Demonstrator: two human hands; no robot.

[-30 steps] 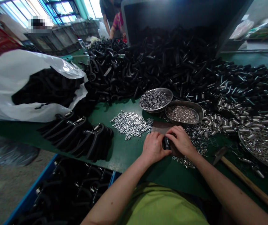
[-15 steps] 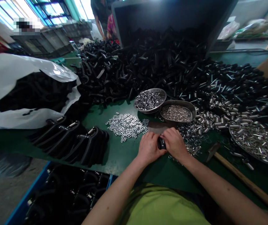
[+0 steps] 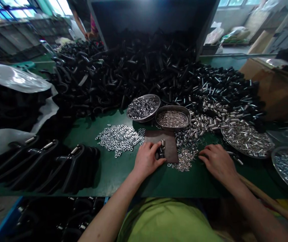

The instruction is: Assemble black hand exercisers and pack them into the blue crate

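My left hand is closed around a small black part, with a metal coil spring at its top. It holds the part on a dark flat pad. Apart from it to the right, my right hand is low over the table with thumb and fingers apart; nothing shows between them. Beneath its wrist emerges the wooden handle of a hammer, whose head is hidden. Small shiny pins lie between the pad and this hand.
Nuts lie left of the pad. Two metal bowls stand behind it. Black parts are heaped at the back; black handles are lined up left. Springs, a dish of pins and a carton are right.
My right hand has let go of the black part and moved right, over where the hammer head was. The left hand keeps hold. The view has turned right.
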